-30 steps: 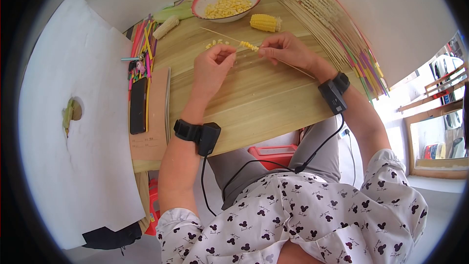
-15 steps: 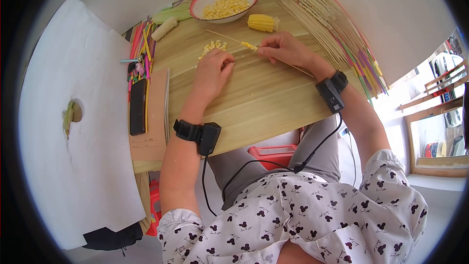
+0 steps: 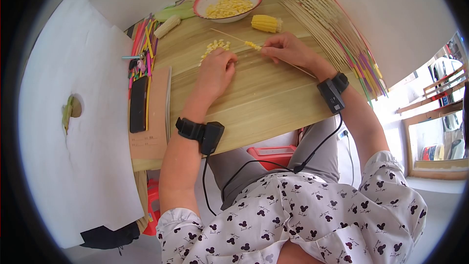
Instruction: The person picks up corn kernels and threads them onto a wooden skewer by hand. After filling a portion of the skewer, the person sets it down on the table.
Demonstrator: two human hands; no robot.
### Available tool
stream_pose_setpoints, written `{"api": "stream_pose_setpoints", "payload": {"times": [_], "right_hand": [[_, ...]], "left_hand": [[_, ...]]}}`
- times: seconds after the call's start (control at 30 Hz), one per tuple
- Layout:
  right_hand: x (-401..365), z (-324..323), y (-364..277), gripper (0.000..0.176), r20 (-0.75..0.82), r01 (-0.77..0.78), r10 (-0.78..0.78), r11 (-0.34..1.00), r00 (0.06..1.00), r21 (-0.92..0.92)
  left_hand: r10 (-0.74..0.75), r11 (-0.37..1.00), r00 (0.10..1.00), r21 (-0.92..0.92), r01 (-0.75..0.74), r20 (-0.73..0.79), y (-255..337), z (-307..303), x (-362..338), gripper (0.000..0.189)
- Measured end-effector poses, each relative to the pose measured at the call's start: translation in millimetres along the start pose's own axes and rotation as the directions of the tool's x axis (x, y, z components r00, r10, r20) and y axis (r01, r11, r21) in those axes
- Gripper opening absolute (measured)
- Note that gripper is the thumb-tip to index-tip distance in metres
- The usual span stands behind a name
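My right hand (image 3: 289,50) pinches a thin wooden skewer (image 3: 227,35) above the table. Several yellow corn kernels (image 3: 252,45) are threaded on it just beyond my fingertips, and its far end points to the upper left. Curled beside a small pile of loose corn kernels (image 3: 215,45), my left hand (image 3: 217,68) rests low with thumb and fingers drawn together. Whatever may be between those fingers is hidden. A partly stripped corn cob (image 3: 266,23) lies beyond my right hand.
A red-rimmed bowl (image 3: 198,9) of kernels stands at the back, near a bare cob (image 3: 167,26) and green husk (image 3: 175,12). Bundled skewers (image 3: 317,32) and colored sticks lie right. At left are a phone (image 3: 138,104), a brown notebook (image 3: 159,132) and more colored sticks (image 3: 147,39).
The view has shifted slightly. My left hand stays at the kernel pile, its fingers a little more closed, and my right hand still holds the skewer in nearly the same place.
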State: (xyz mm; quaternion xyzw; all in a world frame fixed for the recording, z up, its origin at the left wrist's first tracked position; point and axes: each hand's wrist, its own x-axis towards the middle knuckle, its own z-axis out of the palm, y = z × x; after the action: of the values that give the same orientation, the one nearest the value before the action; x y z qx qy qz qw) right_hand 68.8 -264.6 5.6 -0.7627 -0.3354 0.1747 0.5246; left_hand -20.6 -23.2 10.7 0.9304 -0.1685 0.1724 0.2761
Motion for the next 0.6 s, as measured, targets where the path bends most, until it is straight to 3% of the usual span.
{"api": "stream_pose_setpoints", "payload": {"times": [0.6], "right_hand": [[-3,1,-6,0.022,0.004,-0.009,0.009,1.000,1.000,-0.008]], "left_hand": [[-0.036,0.999,0.999,0.029,0.037,-0.035,-10,-2,0,0.012]]}}
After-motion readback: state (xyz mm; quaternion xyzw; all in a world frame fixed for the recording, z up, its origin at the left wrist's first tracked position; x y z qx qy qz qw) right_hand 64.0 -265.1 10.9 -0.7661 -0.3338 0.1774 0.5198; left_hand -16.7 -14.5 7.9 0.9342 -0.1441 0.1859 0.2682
